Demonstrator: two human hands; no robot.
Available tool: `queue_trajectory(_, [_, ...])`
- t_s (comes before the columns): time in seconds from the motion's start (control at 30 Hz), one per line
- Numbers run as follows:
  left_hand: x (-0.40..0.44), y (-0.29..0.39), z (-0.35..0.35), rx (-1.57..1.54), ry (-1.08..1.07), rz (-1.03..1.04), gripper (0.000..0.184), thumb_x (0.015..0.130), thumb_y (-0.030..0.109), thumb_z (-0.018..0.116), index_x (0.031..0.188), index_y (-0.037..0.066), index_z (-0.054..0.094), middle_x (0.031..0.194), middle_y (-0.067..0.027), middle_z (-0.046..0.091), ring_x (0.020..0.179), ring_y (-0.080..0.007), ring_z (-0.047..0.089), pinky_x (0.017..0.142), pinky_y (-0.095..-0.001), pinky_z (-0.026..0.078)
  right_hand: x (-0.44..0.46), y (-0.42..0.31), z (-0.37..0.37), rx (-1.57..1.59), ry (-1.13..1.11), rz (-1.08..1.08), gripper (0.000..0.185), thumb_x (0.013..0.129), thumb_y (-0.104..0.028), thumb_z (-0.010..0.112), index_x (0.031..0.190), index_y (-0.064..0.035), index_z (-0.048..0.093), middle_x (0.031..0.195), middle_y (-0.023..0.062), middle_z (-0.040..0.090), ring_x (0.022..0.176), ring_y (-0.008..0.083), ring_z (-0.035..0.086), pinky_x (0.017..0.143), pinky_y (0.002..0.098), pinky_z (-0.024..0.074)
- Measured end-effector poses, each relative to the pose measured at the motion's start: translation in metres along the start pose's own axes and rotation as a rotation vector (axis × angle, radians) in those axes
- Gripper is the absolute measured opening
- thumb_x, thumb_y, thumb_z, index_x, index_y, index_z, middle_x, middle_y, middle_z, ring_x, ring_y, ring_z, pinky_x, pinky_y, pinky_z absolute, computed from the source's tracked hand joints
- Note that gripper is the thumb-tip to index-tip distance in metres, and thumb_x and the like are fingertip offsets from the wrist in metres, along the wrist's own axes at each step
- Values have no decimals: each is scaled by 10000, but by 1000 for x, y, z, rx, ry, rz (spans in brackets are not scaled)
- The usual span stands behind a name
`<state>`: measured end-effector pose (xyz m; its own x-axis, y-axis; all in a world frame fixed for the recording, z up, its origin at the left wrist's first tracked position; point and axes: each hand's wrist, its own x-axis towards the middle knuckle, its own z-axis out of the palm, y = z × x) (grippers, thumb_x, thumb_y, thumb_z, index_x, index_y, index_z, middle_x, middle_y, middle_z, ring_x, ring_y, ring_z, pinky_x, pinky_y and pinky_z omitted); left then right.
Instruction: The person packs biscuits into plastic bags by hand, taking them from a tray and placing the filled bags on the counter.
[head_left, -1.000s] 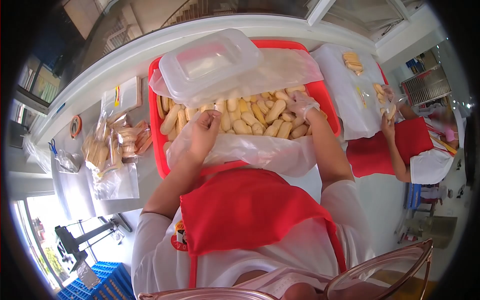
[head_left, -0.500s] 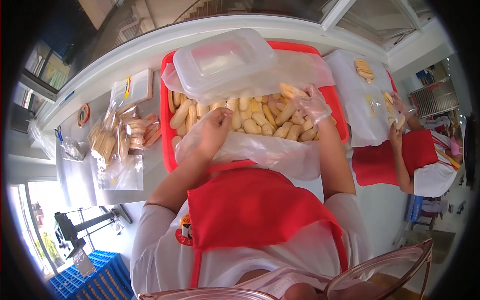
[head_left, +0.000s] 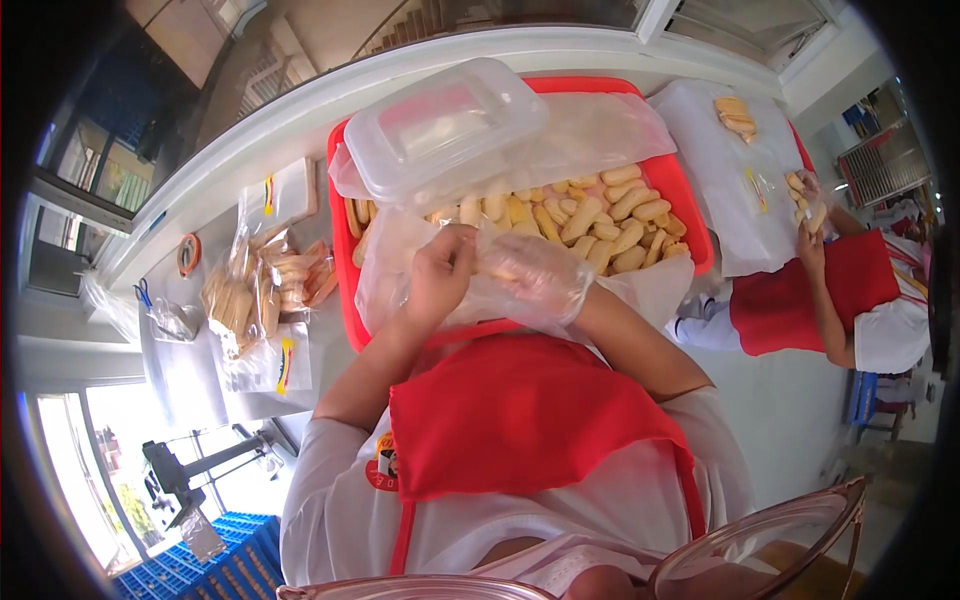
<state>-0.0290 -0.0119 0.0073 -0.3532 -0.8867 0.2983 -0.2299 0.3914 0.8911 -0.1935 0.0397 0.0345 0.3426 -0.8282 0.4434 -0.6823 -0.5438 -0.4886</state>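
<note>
A red tray (head_left: pixel 697 235) lined with translucent plastic (head_left: pixel 610 125) holds many pale finger biscuits (head_left: pixel 625 235). Over its near left part, my bare left hand (head_left: pixel 445 270) is closed in a pinch on thin clear plastic (head_left: pixel 385 265); the plastic's full shape is hard to make out. Close beside it on the right, my right hand (head_left: pixel 535 275), in a clear glove, has its fingers curled round a finger biscuit, mostly hidden by glove and fingers. A translucent plastic container (head_left: pixel 440 120) rests on the liner at the tray's back left.
To the left are bagged biscuits (head_left: pixel 265 285), flat clear bags (head_left: pixel 290 190), a tape roll (head_left: pixel 189 254) and blue-handled scissors (head_left: pixel 143 293). On the right, a co-worker in a red apron (head_left: pixel 810 295) handles biscuits beside a white plastic-covered surface (head_left: pixel 715 180). A window ledge runs behind.
My right hand first reached into the biscuits at the tray's right, lifted one out, and has now come left and nearer, beside my left hand. Clear plastic now stands higher around my left hand.
</note>
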Motion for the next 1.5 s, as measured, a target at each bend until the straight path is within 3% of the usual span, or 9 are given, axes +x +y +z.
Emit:
queue_trajectory(0.13, [2,43,-9,181,-101,182,164,757,10,527,901,74,570,627,-117,535,570,-251,544,507,-307,432,1,18,16,-74,-341,-127,242,763,-126,565,1003,-102,552,911,122,575,827,284,559,692,347,462])
queue_trajectory(0.23, [-1,68,-18,379,-252,419,130,757,15,543,881,42,568,698,-118,564,632,-251,558,562,-317,450,5,4,2,344,-178,43,297,784,-101,541,1080,-78,533,954,110,586,845,251,574,710,328,470])
queue_trajectory(0.33, [-9,61,-9,289,-280,532,162,720,-1,559,875,48,574,698,-110,569,638,-278,552,571,-353,453,8,5,3,1722,-131,771,356,786,-65,540,1137,-26,495,993,92,584,859,188,572,750,285,466])
queue_trajectory(0.8, [-4,63,0,267,-222,782,270,684,74,598,946,97,542,794,-54,552,713,-219,519,686,-327,412,16,28,42,1906,-56,356,393,838,-173,517,1204,-53,438,1117,45,481,976,98,483,795,201,421])
queue_trajectory(0.9, [-17,31,11,-271,334,513,480,755,189,607,1170,119,377,1025,-57,476,813,-177,443,733,-321,353,17,34,31,1596,86,451,397,831,-156,539,1201,-53,439,1130,32,472,970,101,490,777,205,429])
queue_trajectory(0.93, [-13,23,2,-426,345,95,623,778,261,607,1262,126,239,1190,-71,364,1013,-179,396,827,-344,343,17,29,26,1529,127,471,406,821,-144,554,1199,-51,439,1129,32,475,963,108,496,764,211,434])
queue_trajectory(1.03, [3,22,-13,-1370,85,-214,652,779,322,612,1271,118,235,1226,-84,350,1106,-219,380,909,-364,323,13,1,20,1483,191,495,446,785,-109,604,1194,-50,437,1112,41,500,935,137,520,722,236,447])
queue_trajectory(1.17, [7,5,-12,-1321,114,-290,551,785,307,612,1225,115,340,1123,-75,477,1062,-210,454,928,-373,357,9,1,44,424,253,33,471,773,-92,609,1207,-70,429,1114,93,525,957,201,529,747,279,448])
queue_trajectory(1.5, [-9,-48,-28,-1664,108,-436,502,756,436,583,1138,130,473,974,-35,554,868,-204,549,762,-358,483,1,52,-42,98,-279,147,379,755,-169,601,1111,-84,503,1018,101,564,902,277,550,782,337,433])
